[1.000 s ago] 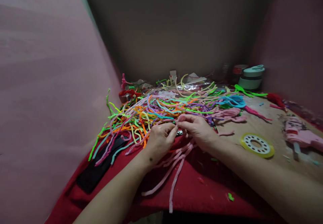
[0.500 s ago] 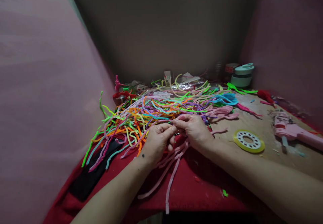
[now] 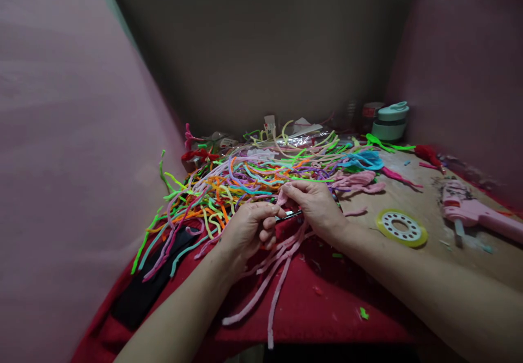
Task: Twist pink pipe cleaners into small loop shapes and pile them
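Observation:
My right hand (image 3: 314,206) pinches a short, folded-looking piece of pink pipe cleaner (image 3: 281,195) between thumb and forefinger. Closed on the lower end of that piece are the fingertips of my left hand (image 3: 252,225). A slim dark tool with a shiny edge (image 3: 289,216) lies across the gap between the hands; its ends are hidden by fingers, and its kind is unclear. Below the hands, several long pink pipe cleaners (image 3: 278,270) trail over the red cloth (image 3: 335,308) toward the table's front edge.
Behind the hands spreads a tangled heap of coloured pipe cleaners (image 3: 220,188). To the right are a roll of yellow tape (image 3: 402,228), a pink glue gun (image 3: 469,210) and a mint-green lidded container (image 3: 390,123). A black cloth (image 3: 143,292) lies at left.
The hands have drawn slightly apart, the left one shifting a little down and left. More of the pink piece and of the slim tool now shows between them.

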A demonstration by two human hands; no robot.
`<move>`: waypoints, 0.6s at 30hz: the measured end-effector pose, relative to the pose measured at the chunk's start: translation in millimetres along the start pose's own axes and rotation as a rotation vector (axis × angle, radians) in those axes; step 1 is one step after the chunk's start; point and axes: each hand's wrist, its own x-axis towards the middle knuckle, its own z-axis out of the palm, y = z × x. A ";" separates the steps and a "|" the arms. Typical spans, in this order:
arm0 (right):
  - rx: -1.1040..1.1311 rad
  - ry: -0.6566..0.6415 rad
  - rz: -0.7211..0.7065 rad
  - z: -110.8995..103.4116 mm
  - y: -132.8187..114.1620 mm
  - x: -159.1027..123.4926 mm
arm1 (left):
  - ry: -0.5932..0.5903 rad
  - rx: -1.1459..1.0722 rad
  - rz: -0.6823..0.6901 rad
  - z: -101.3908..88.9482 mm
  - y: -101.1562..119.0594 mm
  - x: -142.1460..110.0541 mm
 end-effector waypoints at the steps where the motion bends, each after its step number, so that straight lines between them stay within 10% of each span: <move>1: 0.007 -0.010 -0.006 0.4 0.3 0.0 | 0.001 -0.003 -0.001 -0.3 0.0 0.2; 8: -0.021 0.189 0.042 2.4 10.8 -2.2 | 0.186 0.207 0.191 -6.8 5.5 -2.5; 18: -0.831 -0.447 -0.476 14.7 12.7 -25.4 | 0.044 0.866 0.327 44.0 62.7 17.8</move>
